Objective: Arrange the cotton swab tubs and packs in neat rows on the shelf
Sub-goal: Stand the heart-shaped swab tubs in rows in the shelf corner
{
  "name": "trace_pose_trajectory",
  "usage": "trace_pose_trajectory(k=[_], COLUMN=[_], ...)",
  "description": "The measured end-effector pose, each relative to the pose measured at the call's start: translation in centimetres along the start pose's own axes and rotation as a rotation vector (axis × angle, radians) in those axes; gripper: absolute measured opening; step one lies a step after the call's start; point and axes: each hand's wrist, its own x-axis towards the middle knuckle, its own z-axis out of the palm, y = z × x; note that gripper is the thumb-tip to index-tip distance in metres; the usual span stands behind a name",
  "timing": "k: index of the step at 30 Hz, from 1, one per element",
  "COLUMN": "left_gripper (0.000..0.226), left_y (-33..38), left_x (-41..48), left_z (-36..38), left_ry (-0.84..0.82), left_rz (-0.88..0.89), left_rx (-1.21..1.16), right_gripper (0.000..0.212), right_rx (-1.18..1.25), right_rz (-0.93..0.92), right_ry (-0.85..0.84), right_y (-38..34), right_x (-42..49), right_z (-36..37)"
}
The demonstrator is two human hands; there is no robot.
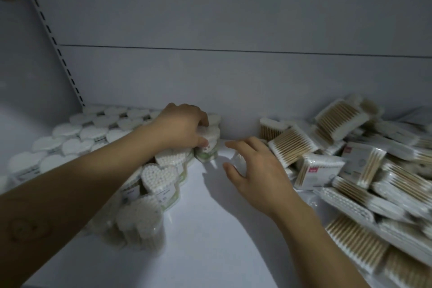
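Observation:
Heart-shaped cotton swab tubs [161,176] with white lids and green labels fill the left of the white shelf [210,229] in rows reaching the back wall. My left hand [181,126] grips the top of a stacked heart tub [210,140] near the back of the shelf. My right hand [254,170] hovers with fingers spread just right of that tub, above the bare shelf, holding nothing. On the right lies a loose heap of flat cotton swab packs [364,170] with wooden sticks, some tilted on one another.
The grey back panel [233,77] closes the shelf behind. A slotted upright rail [56,44] runs down the left corner. A strip of bare shelf lies between the tubs and the heap of packs.

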Motion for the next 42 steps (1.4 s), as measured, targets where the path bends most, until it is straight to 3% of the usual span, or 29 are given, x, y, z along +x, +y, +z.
trace_pose_trajectory(k=[7,14,19,33,42], left_gripper=[0.044,0.056,0.059,0.050,0.049], left_y=[0.9,1.7,4.6,25.1,38.6], left_x=[0.2,-1.3,-2.9,-0.4,2.6], left_z=[0.7,-1.3,-4.6,-6.6,-5.0], left_ry=[0.050,0.050,0.126,0.266,0.305], left_rz=[-0.019,-0.045,0.042,0.389,0.484], left_rx=[0.068,0.120,0.033,-0.212,-0.316], right_gripper=[0.042,0.045,0.058,0.062,0.054], right_rx=[0.005,0.001,-0.006,-0.199,-0.296], right_rz=[-0.002,0.098,0.120,0.398,0.635], right_ry=[-0.005,0.075,0.145,0.282,0.310], right_y=[0.1,0.3,-0.5,10.5,20.8], right_x=[-0.1,0.3,-0.1,-9.7,-16.5], right_z=[-0.2,-2.2,-5.0,-18.3,-26.4])
